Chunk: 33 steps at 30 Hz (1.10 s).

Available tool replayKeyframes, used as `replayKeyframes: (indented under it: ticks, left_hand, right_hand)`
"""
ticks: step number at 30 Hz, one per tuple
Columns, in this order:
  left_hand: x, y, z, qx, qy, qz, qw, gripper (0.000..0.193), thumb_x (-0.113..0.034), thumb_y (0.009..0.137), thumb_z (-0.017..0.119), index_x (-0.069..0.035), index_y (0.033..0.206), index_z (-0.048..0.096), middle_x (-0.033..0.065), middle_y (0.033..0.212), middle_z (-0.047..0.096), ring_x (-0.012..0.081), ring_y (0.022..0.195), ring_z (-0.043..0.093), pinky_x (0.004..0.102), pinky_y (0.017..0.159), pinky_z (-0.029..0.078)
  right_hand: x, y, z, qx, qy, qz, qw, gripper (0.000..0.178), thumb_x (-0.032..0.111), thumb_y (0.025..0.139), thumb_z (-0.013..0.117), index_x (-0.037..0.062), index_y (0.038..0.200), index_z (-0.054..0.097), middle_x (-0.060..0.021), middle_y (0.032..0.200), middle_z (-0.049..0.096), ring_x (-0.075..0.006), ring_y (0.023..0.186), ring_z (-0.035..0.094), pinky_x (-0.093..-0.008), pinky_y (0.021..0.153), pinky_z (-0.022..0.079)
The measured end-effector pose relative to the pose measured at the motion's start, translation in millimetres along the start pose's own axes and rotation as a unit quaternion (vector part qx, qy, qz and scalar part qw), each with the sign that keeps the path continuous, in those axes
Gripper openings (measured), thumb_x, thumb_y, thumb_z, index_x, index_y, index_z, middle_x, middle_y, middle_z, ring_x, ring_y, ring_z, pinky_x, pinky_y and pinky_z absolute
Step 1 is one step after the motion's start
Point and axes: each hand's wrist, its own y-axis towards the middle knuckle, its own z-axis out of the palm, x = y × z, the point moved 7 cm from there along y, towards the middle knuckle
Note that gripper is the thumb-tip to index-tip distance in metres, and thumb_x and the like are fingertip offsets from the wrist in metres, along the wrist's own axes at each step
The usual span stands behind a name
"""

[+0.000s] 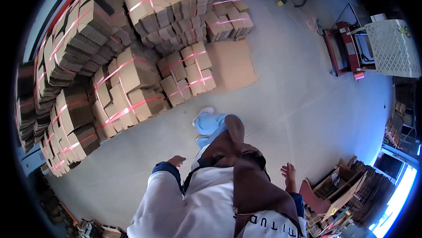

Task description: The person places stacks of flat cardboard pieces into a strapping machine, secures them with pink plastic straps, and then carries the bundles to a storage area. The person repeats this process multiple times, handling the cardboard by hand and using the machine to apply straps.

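Note:
My left hand (176, 161) hangs out from its dark blue cuff over the grey floor and touches nothing; its fingers look loosely stretched. On the other side of my body, my right hand (289, 176) is held away with its fingers apart and nothing in them. Nearest to the left hand are strapped bundles of flat brown cardboard (136, 79), tied with pink bands. A smaller pair of bundles (187, 73) stands at the end of that row. I wear a brown apron (259, 185) over a white top, and my blue trouser leg (211, 123) shows mid-step.
Higher cardboard stacks (171, 5) rise behind the front row. A flat cardboard sheet (231, 64) lies beside them. At the far right stands a red machine (345, 46) with a perforated pale panel (393, 46). A wooden bench (338, 185) holding clutter is at lower right.

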Motion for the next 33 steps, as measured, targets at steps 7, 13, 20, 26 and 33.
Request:
replayKeyframes:
  ticks: [7, 13, 20, 26, 33]
  left_hand:
    - [-206, 76, -28, -0.033, 0.126, -0.047, 0.990, 0.048, -0.044, 0.089, 0.058, 0.000, 0.108, 0.064, 0.0148, 0.094, 0.067, 0.0266, 0.083, 0.067, 0.0389, 0.070, 0.056]
    - [-683, 171, 43, -0.087, 0.382, 0.199, 0.898, 0.049, -0.039, 0.085, 0.055, -0.001, 0.117, 0.060, 0.0231, 0.110, 0.064, 0.0400, 0.107, 0.058, 0.0444, 0.093, 0.045]
    - [-1152, 92, 227, 0.029, 0.060, 0.448, 0.891, 0.046, -0.031, 0.092, 0.057, -0.001, 0.126, 0.053, 0.0157, 0.120, 0.063, 0.0264, 0.109, 0.061, 0.0352, 0.094, 0.047]
    - [-1196, 154, 172, -0.067, 0.234, 0.469, 0.849, 0.033, -0.032, 0.094, 0.052, -0.005, 0.112, 0.061, 0.0164, 0.109, 0.063, 0.0349, 0.092, 0.061, 0.0399, 0.084, 0.048]
    - [-1118, 147, 107, -0.135, 0.280, 0.283, 0.907, 0.021, -0.015, 0.086, 0.052, -0.006, 0.102, 0.061, 0.0169, 0.094, 0.062, 0.0345, 0.090, 0.059, 0.0460, 0.079, 0.046]
  right_hand:
    - [216, 122, -35, 0.069, 0.037, -0.171, 0.982, 0.051, 0.044, 0.096, 0.049, 0.0073, 0.131, 0.048, -0.0101, 0.104, 0.065, -0.0204, 0.089, 0.066, -0.0330, 0.072, 0.049]
    - [160, 183, -75, 0.035, 0.124, 0.044, 0.991, 0.042, 0.036, 0.096, 0.050, 0.0026, 0.121, 0.053, -0.0101, 0.093, 0.069, -0.0182, 0.074, 0.068, -0.0302, 0.057, 0.050]
    - [-13, 315, -91, 0.080, -0.393, -0.188, 0.897, 0.035, 0.036, 0.088, 0.057, 0.0028, 0.098, 0.060, -0.0196, 0.085, 0.067, -0.0359, 0.085, 0.066, -0.0504, 0.073, 0.051]
    - [270, 525, -168, 0.003, 0.179, 0.000, 0.984, 0.042, 0.039, 0.093, 0.049, -0.0004, 0.083, 0.061, -0.0135, 0.059, 0.061, -0.0244, 0.044, 0.055, -0.0408, 0.039, 0.042]
    - [741, 641, -268, 0.023, 0.197, -0.142, 0.970, 0.045, 0.038, 0.094, 0.052, 0.0050, 0.125, 0.051, -0.0098, 0.098, 0.067, -0.0193, 0.081, 0.067, -0.0317, 0.064, 0.050]
